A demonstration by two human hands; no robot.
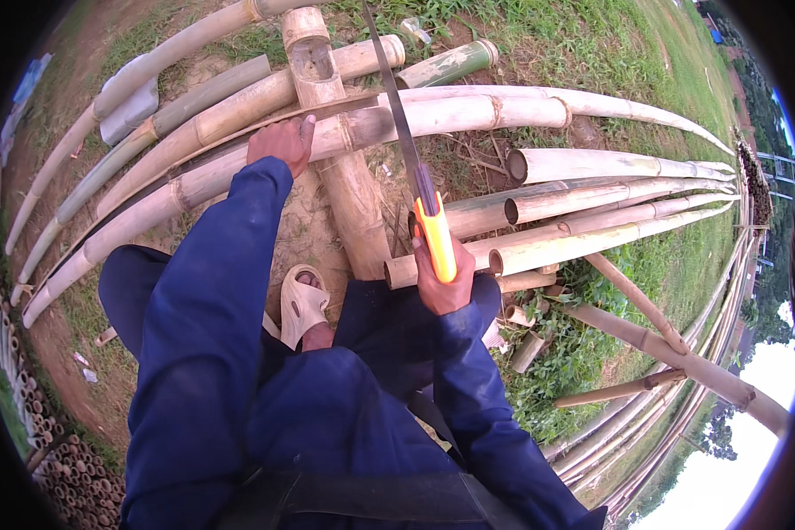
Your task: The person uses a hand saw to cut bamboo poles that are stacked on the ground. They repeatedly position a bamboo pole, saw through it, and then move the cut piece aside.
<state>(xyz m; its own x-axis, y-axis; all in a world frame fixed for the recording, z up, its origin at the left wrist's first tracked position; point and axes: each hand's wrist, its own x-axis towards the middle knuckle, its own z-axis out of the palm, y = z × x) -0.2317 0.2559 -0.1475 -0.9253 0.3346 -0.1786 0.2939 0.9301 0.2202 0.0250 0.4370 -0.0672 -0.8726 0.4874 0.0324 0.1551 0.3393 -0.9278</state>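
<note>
My right hand [444, 281] is closed round the yellow-orange handle of a handsaw [404, 128]. Its long dark blade points away from me and crosses a thick pale bamboo pole [455, 115]; whether the teeth have bitten into it I cannot tell. To the left of the blade, my left hand [283, 143] grips the same pole from above, thumb raised and fingers curled over it. The pole lies crosswise over a notched bamboo log [355, 199] on the ground. A dark, narrow bamboo strip [349, 105] runs along the pole's far side.
More bamboo poles [216, 122] lie beyond on the left. Cut pole ends [517, 166] stack up to my right, near a slanting bamboo support [632, 334]. A short green piece [450, 64] rests on the grass. My sandalled foot [304, 305] is below the pole.
</note>
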